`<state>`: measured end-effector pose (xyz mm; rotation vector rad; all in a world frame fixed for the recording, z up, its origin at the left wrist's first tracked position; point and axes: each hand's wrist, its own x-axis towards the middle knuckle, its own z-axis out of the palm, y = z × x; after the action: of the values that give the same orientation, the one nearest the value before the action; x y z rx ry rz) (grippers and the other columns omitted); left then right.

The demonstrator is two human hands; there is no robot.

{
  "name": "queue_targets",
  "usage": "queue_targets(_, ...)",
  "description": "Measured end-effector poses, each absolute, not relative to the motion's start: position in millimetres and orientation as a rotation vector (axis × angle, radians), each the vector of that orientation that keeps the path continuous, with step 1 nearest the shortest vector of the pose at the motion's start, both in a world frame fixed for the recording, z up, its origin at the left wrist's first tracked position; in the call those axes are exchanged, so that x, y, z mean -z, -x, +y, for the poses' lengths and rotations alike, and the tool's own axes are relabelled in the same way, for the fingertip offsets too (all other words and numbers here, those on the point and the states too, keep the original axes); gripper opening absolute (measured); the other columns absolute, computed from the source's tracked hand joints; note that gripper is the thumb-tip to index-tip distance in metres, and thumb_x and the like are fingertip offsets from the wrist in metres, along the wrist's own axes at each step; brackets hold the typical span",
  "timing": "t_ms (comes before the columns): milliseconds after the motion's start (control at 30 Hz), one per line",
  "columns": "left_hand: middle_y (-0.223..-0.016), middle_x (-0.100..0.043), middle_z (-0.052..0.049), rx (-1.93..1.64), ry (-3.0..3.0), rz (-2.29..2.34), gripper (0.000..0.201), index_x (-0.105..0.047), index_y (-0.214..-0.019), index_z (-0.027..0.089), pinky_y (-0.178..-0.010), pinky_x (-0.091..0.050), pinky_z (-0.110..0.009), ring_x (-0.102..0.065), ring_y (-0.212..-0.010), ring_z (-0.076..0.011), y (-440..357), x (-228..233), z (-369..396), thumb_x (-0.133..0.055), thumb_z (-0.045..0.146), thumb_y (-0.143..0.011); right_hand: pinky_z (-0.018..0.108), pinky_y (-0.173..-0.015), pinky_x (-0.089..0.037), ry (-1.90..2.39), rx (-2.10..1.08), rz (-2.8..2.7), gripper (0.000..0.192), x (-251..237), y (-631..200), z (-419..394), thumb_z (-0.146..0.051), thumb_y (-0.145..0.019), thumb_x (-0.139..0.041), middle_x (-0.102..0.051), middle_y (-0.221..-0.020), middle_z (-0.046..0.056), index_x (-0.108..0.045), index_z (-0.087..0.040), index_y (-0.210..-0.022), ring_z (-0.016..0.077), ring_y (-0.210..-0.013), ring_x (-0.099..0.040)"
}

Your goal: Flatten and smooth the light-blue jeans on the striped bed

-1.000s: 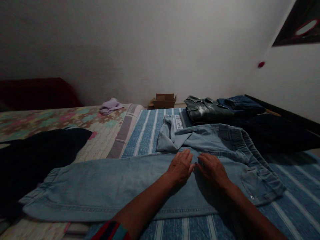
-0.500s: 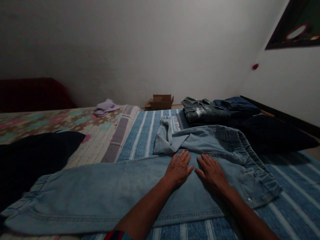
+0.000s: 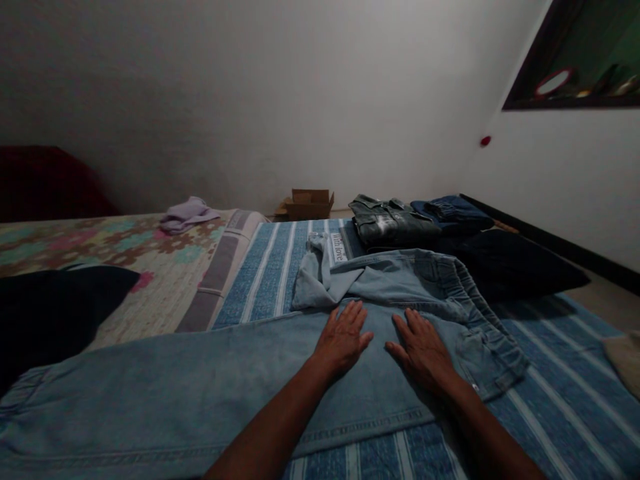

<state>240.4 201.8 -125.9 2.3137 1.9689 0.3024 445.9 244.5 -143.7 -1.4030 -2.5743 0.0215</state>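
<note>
Light blue jeans [image 3: 200, 373] lie flat across a blue striped bedspread [image 3: 550, 400], legs stretching to the left, waistband at the right. My left hand [image 3: 343, 337] presses palm down on the denim near the seat, fingers spread. A short gap to its right, my right hand [image 3: 423, 347] lies flat on the same jeans with fingers apart. Neither hand grips anything. A pale blue garment with a "with love" label [image 3: 320, 277] lies bunched just beyond the hands.
Folded dark denim jacket [image 3: 390, 223] and folded blue jeans [image 3: 457, 210] sit at the far end. A dark pillow [image 3: 520, 270] lies right of them. Black cloth [image 3: 50, 313] covers the floral quilt [image 3: 150, 260] at left. Lilac cloth [image 3: 187, 213] and cardboard box [image 3: 307, 203] sit by the wall.
The hands, touching at the fingertips a second ago, have slid apart on the denim and flattened. The view has swung to the right, shifting everything leftward in frame.
</note>
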Motion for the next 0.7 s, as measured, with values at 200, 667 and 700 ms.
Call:
queue_targets(200,-0.153,-0.031,-0.008,-0.268,-2.313,1.988,0.052,-0.039,-0.141,0.02,-0.113,-0.023,-0.05,-0.024,-0.142,-0.0234,-239.5,125.8,203.4,-0.036,0.045,-0.096,0.049,-0.107,-0.025,1.547,-0.037,-2.529,0.065,139.0,-456.5,248.2,-0.056,-0.091,-0.04,-0.039,-0.145,0.023,-0.046,-0.013,-0.139,0.035,-0.137,-0.031)
queue_targets(667,-0.151,-0.035,-0.008,-0.283,-2.36,2.016,0.051,-0.041,-0.14,0.019,-0.112,-0.026,-0.051,-0.028,-0.14,-0.0242,-238.6,126.4,203.8,-0.038,0.044,-0.095,0.05,-0.106,-0.024,1.667,0.059,-2.403,0.066,141.4,-459.2,246.1,-0.055,-0.09,-0.04,-0.044,-0.139,0.025,-0.049,-0.005,-0.133,0.0361,-0.132,-0.036)
queue_targets(700,-0.151,-0.035,-0.008,-0.282,-2.356,2.018,0.051,-0.041,-0.14,0.019,-0.112,-0.026,-0.051,-0.028,-0.14,-0.0242,-238.7,126.0,203.7,-0.038,0.044,-0.095,0.051,-0.106,-0.024,1.677,0.063,-2.398,0.067,142.2,-459.8,246.6,-0.055,-0.09,-0.04,-0.045,-0.138,0.025,-0.048,-0.004,-0.132,0.0361,-0.132,-0.036)
